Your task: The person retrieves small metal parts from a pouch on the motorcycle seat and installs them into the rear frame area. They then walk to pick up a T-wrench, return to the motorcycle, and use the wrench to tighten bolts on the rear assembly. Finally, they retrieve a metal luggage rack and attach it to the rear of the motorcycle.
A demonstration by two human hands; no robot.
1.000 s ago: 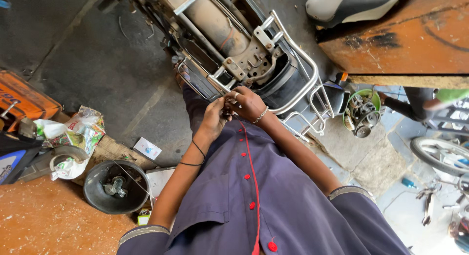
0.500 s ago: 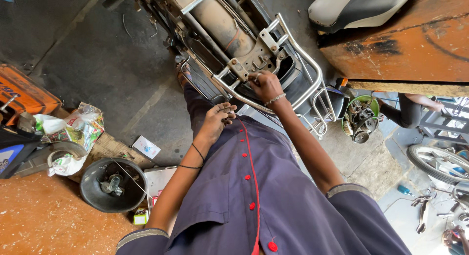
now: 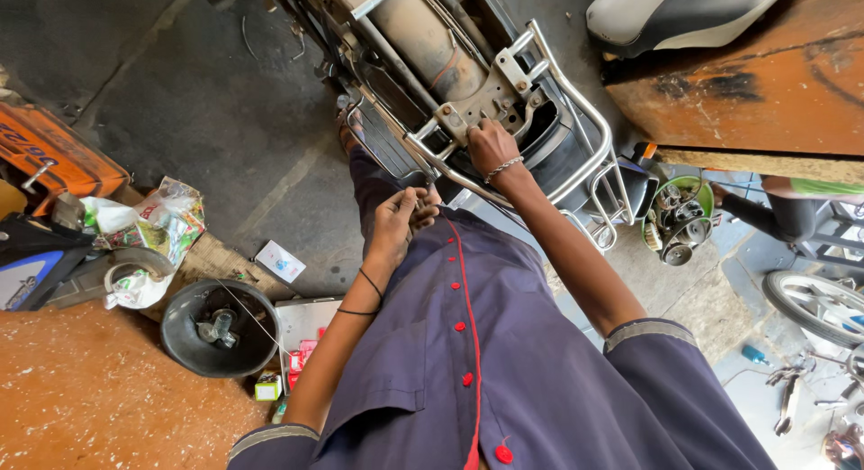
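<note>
**Hands at the rear rack of a stripped two-wheeler**

While the person is standing close against the tail of the machine, the right hand is reaching forward and pressing down on a small metal bracket that sits where the chrome rear rack meets the frame; the fingers are curled over it, closed on the bracket or on something small at it, though I cannot tell which. The arm is stretching out nearly straight, probably because the rack is standing between the body and that joint.

The left hand is hanging back near the shirt front, fingers bunched together as if pinching something tiny; what, if anything, is inside them is hidden. Keeping it close to the chest seems to be leaving the other hand room.

Nearby, on the floor, a black round bowl is holding small metal parts within reach of the left side, and a green tub of greasy parts is sitting just past the rack. A removed seat is resting on the orange worktop.
</note>
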